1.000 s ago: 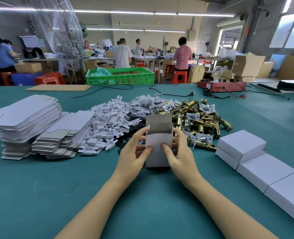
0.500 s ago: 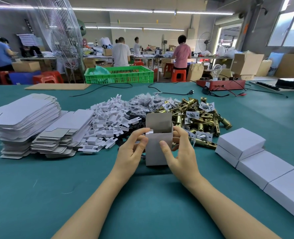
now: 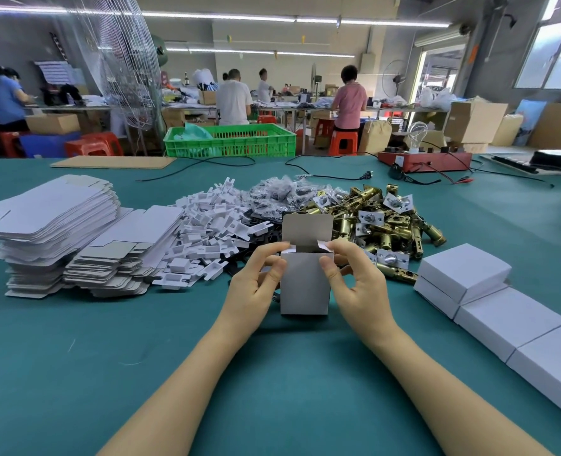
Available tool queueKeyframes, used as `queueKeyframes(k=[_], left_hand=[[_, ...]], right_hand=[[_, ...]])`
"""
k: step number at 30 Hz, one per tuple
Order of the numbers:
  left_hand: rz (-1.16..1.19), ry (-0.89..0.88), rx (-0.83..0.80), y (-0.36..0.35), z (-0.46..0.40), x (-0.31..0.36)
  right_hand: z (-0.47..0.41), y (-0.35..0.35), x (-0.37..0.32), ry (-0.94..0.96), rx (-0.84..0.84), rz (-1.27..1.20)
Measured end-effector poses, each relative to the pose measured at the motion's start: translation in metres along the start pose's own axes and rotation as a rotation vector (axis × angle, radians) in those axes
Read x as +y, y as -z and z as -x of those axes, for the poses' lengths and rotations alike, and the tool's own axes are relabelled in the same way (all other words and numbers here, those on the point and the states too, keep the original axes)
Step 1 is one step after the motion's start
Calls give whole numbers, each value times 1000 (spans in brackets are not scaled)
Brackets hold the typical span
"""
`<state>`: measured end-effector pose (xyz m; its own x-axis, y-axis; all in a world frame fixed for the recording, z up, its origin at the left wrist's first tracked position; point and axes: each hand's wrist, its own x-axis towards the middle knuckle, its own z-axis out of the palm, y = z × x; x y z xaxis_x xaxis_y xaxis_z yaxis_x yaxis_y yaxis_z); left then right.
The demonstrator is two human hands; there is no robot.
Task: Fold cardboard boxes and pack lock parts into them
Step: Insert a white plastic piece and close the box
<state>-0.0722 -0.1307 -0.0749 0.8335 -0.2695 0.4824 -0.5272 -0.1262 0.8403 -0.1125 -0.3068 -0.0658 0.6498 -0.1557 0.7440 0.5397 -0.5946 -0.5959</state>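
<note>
So the small white box point(image 3: 305, 284) is standing upright on the green counter point(image 3: 75, 373), right in the middle, with its top lid flap sticking straight up and the top open. Both hands are on it: the left hand point(image 3: 256, 284) pinches the upper left corner, thumb on the front face and fingers curled over the little side flap, and the right hand point(image 3: 354, 284) does the same on the upper right corner. Just behind the box sits a pile of brass lock parts point(image 3: 387, 225), with a heap of white plastic pieces point(image 3: 206, 238) to its left and a clump of small clear bags point(image 3: 282, 195) further back. Stacks of flat box blanks point(image 3: 52, 225) are off to the left. Closed white boxes point(image 3: 502, 307) line up along the right side, one stacked on another at the far end.
</note>
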Motion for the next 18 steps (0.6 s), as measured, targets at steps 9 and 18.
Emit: queueKeyframes(k=[9,18], left_hand=[[4,4,-11,0,0,1],[26,32,-3,-2,0,4]], right_hand=[[-5,3,0,-68,-134,-86],[-6,5,-9,24,-105,-50]])
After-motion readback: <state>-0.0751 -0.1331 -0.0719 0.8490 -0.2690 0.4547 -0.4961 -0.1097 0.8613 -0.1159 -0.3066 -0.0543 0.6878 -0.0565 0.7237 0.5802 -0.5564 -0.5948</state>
